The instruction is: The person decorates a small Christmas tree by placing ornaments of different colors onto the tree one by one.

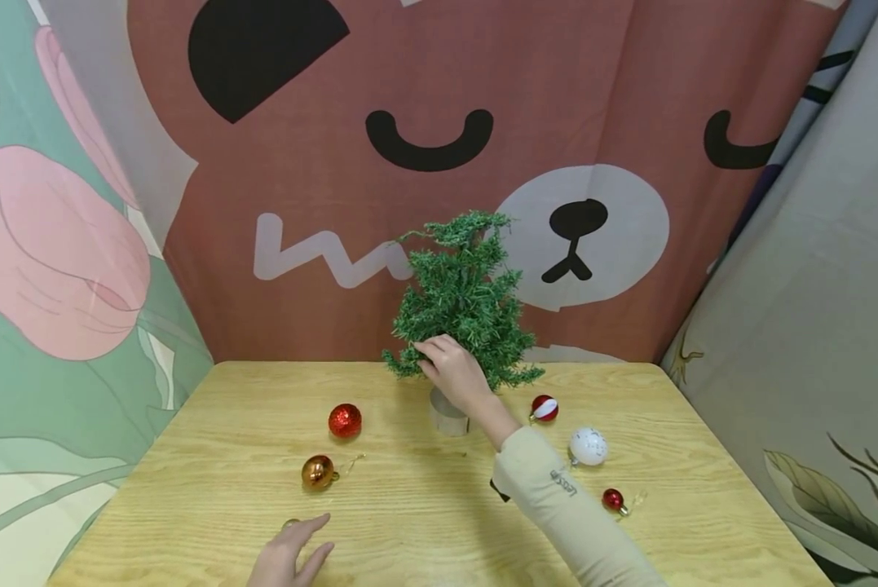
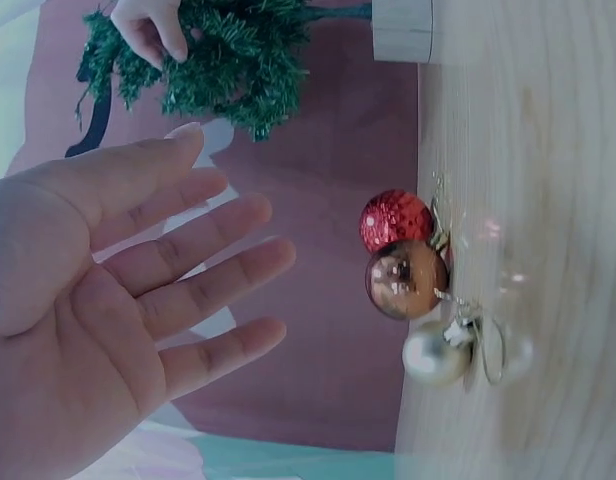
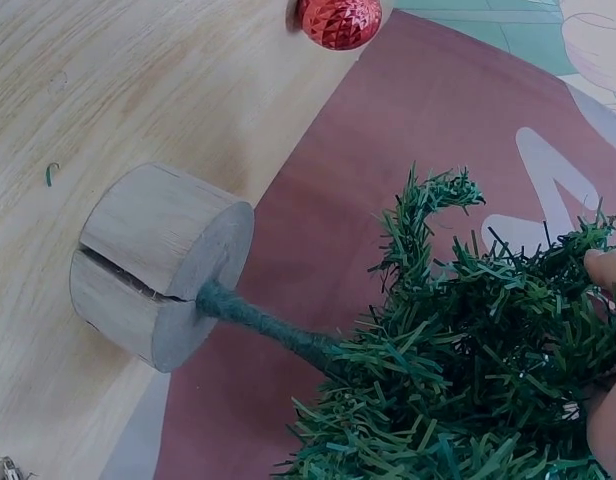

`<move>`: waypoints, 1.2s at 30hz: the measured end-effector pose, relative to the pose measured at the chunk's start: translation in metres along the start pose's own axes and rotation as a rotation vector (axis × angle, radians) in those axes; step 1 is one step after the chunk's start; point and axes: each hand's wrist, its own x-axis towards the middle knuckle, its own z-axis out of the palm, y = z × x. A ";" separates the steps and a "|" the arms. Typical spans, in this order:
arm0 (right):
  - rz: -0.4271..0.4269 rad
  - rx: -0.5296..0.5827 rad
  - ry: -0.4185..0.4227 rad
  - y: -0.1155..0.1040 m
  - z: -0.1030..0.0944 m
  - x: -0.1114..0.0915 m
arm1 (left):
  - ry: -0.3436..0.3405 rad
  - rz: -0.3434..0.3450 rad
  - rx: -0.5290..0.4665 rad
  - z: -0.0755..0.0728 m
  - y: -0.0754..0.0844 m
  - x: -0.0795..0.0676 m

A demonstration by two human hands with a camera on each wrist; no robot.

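Wooden table (image 1: 402, 522), right fingers (image 1: 434, 346) at tree (image 1: 464, 293)

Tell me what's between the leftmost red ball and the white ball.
The tree base stands between red ball and white ball, and the right sleeve crosses there too; both show in the head view.

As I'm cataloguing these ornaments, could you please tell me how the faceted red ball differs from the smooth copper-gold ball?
The faceted red ball has a textured, sparkling surface, while the smooth copper-gold ball is glossy and mirror-like. In the head view, the faceted red ball lies farther back on the pale wooden table; the smooth copper-gold ball sits closer. Both are round.
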 end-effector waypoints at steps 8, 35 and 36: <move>0.013 -0.010 -0.003 0.000 0.001 0.000 | 0.047 -0.003 0.000 -0.007 -0.015 -0.001; 0.001 0.028 -0.001 0.001 0.000 -0.001 | -0.112 -0.645 -0.303 -0.022 -0.034 0.001; -0.001 0.030 -0.001 0.001 0.000 -0.001 | -0.116 -0.671 -0.311 -0.021 -0.035 0.001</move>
